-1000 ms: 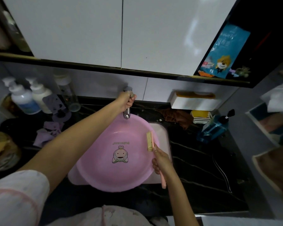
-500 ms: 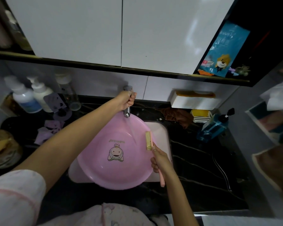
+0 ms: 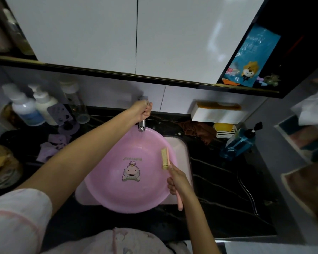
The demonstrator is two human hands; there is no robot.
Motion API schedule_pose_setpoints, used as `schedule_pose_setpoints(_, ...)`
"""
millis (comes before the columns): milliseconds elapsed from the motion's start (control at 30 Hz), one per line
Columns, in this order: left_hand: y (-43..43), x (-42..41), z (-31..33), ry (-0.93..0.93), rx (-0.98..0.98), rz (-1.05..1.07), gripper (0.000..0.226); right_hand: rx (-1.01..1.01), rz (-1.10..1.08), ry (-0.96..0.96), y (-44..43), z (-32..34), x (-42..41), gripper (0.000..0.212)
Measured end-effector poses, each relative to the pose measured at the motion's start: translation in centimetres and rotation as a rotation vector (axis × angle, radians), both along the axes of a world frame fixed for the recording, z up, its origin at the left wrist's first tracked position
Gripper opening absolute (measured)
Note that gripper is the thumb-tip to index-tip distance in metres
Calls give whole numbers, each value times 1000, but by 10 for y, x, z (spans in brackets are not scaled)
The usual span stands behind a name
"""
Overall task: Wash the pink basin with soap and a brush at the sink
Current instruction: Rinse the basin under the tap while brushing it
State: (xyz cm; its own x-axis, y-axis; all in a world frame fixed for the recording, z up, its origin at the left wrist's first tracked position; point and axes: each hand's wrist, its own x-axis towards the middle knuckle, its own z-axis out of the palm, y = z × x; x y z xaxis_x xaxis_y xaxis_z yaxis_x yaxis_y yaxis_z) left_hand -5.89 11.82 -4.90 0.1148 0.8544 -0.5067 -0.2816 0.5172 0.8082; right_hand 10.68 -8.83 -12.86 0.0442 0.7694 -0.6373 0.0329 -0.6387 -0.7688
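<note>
The round pink basin [image 3: 117,195], with a cartoon figure printed on its bottom, lies in the white sink [image 3: 180,147] under the chrome tap [image 3: 141,127]. My left hand [image 3: 141,111] reaches across it and grips the tap's handle at the back. My right hand [image 3: 178,178] holds the pink handle of a brush [image 3: 165,158]; its yellowish bristle head is over the basin's right rim. No water stream shows from the spout.
Pump bottles [image 3: 28,110] and purple items [image 3: 51,147] stand on the dark counter at back left. A brown cloth [image 3: 198,131], a yellow-and-white soap box [image 3: 224,130] and a blue pump bottle [image 3: 239,143] sit at right. White cabinet doors [image 3: 136,33] hang above.
Half a second ago a water stream fell from the tap into the basin; now none shows. The left hand stays on the tap handle. The brush hand has barely moved.
</note>
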Motion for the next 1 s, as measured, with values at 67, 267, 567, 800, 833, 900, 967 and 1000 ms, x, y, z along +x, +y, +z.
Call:
schedule_pose_setpoints(67, 1, 1, 0, 1, 5, 18, 36, -6, -13, 2, -1, -2, 0, 37)
schedule_pose_setpoints(267, -1, 1, 1, -9, 10, 26, 36, -27, -25, -6, -2, -7, -2, 37)
schedule_pose_setpoints(567, -5, -4, 1, -22, 13, -20, 32, -33, -27, 14, 1, -3, -5, 36)
schedule_pose_setpoints(800, -3, -5, -1, -32, 33, -39, 36, -50, -16, 28, 0, -2, -6, 35)
schedule_pose_setpoints(833, -3, -5, -2, -32, 35, -41, 36, -49, -15, 26, 0, -2, -6, 35)
schedule_pose_setpoints(900, -2, -5, -3, -39, 28, -41, 36, -47, -13, 25, 0, -2, -6, 35)
schedule_pose_setpoints(967, -3, -6, -5, -46, 23, -36, 35, -45, -12, 35, 0, 0, -6, 34)
schedule_pose_setpoints(1000, -3, -5, -5, -46, 24, -33, 34, -44, -11, 36, 0, 0, -7, 34)
